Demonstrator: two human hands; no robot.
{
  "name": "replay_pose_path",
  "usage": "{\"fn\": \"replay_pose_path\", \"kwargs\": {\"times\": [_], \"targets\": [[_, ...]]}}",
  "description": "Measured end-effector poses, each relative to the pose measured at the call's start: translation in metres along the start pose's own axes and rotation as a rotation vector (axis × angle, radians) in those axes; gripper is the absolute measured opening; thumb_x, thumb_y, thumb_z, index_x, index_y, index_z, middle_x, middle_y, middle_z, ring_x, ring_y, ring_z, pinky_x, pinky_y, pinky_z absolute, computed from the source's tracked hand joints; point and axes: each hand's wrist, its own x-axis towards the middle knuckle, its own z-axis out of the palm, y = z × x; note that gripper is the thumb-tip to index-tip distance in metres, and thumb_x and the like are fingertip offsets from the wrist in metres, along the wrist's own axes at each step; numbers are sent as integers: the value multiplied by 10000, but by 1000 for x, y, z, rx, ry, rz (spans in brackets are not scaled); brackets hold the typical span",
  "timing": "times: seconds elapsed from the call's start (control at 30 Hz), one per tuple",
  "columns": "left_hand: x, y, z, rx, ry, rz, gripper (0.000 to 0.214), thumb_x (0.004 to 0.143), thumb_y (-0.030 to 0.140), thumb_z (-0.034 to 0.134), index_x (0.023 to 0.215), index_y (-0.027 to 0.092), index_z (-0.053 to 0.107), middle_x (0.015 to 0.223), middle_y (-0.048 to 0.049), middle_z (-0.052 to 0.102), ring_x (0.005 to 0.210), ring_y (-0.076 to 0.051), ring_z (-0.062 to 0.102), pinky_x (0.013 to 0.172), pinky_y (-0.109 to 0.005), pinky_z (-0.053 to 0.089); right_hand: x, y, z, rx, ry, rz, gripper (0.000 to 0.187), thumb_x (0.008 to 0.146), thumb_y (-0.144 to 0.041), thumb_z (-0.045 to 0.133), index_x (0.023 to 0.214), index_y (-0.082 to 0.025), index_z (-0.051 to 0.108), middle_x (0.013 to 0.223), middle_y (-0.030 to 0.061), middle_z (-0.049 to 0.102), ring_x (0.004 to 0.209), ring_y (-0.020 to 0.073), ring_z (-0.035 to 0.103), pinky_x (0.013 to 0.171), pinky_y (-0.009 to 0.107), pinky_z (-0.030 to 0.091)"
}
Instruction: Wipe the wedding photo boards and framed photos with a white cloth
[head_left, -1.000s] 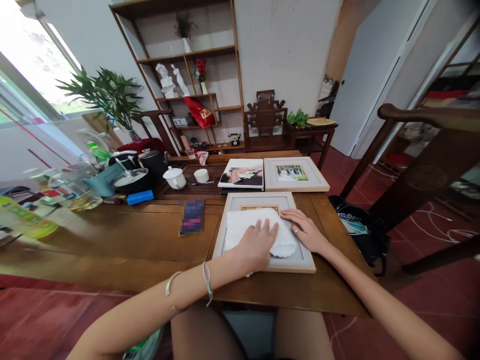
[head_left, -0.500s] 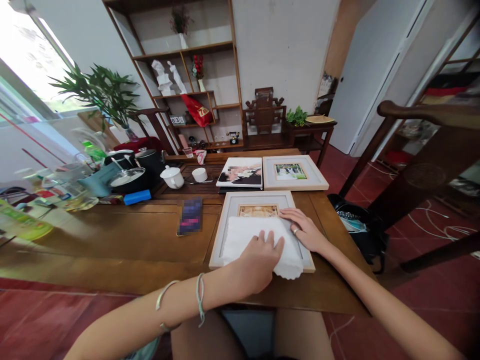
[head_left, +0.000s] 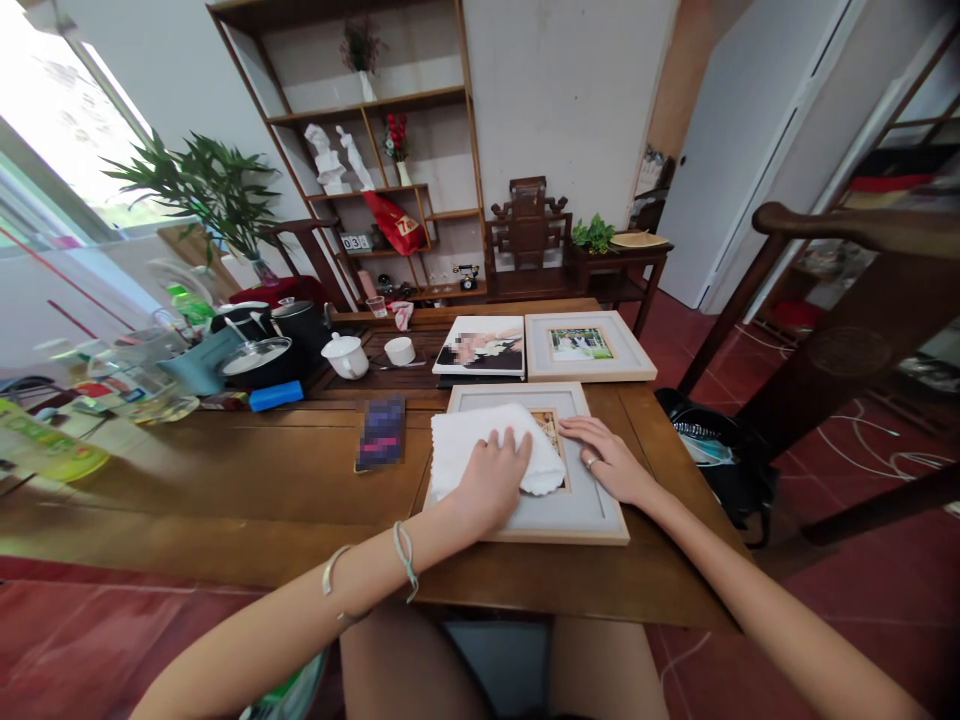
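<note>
A light wooden picture frame [head_left: 590,520] lies flat on the table in front of me, with a grey-white border around a brown-patterned picture [head_left: 550,428]. Over its left and middle part spreads a white cloth [head_left: 456,440], which hides much of the picture. My left hand [head_left: 495,475] presses on this cloth, fingers bent over it; its underside is hidden. On the frame's right side rests my right hand [head_left: 604,455], fingers stretched out and lying flat, with a ring on one of them.
Behind are a second frame [head_left: 634,360] and a white photo panel [head_left: 469,358]. A blurred phone-like item [head_left: 382,432] lies left of the frame. Further left stand a lidded white cup [head_left: 345,357], a blue box [head_left: 275,396], pots and bottles. A wooden chair [head_left: 817,330] is at right.
My left hand has slid the white cloth up and to the left over the frame, baring its lower right part and folding the cloth's edge. My right hand has stayed in place.
</note>
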Motion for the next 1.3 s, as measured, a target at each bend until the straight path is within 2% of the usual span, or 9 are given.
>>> {"fn": "replay_pose_path", "kwargs": {"times": [0.13,0.3,0.47,0.67,0.97,1.07,1.17,1.3], "targets": [[1,2,-3,21,-24,-13,677,797,95,539,1438,64,321,1405,-254,443,1208,-335,524,895,-412,483,0,0,0,-3,-3,-8,447,773,-93,451,1156,-208,650,1246,107,626,1204,266,519,1044,539,384],[-18,15,-9,63,-104,33,742,759,103,585,1444,36,309,1408,-282,432,1207,-377,525,878,-425,491,0,0,1,-14,-6,15,488,747,-61,440,1157,-221,651,1248,88,626,1215,252,511,1060,532,372],[-36,20,-12,67,-94,81,703,785,102,541,1443,24,307,1410,-288,428,1216,-384,521,875,-430,485,-1,0,1,-7,4,23,491,745,-61,439,1155,-223,655,1242,84,629,1214,247,514,1061,524,377],[-35,15,-12,54,-82,68,702,772,100,540,1439,62,325,1409,-253,451,1188,-334,550,860,-401,487,0,-1,0,-15,-3,23,485,736,-66,445,1149,-203,659,1237,100,631,1212,257,515,1058,529,376],[-13,16,-6,-5,-83,-45,727,764,160,597,1436,65,337,1391,-285,453,1176,-374,545,855,-427,478,-1,-1,0,-11,-8,28,500,736,-68,443,1161,-226,652,1249,86,625,1219,256,507,1064,538,364],[0,8,5,-7,-3,-85,712,791,109,542,1458,80,296,1453,-276,377,1308,-391,421,952,-478,434,0,-2,0,-5,-9,30,500,733,-73,449,1162,-235,651,1252,84,623,1220,263,506,1061,548,363],[14,-4,21,10,114,-136,715,802,22,462,1480,106,255,1519,-252,267,1408,-382,252,1062,-539,321,0,-3,0,0,-11,30,493,732,-77,456,1156,-235,652,1250,86,624,1221,269,504,1056,554,365],[31,-21,36,30,215,-178,697,819,-7,413,1485,113,245,1533,-253,224,1430,-362,195,1099,-558,251,1,-5,-1,-4,-7,31,482,736,-68,441,1143,-213,657,1240,100,627,1215,264,508,1056,544,370]]}}
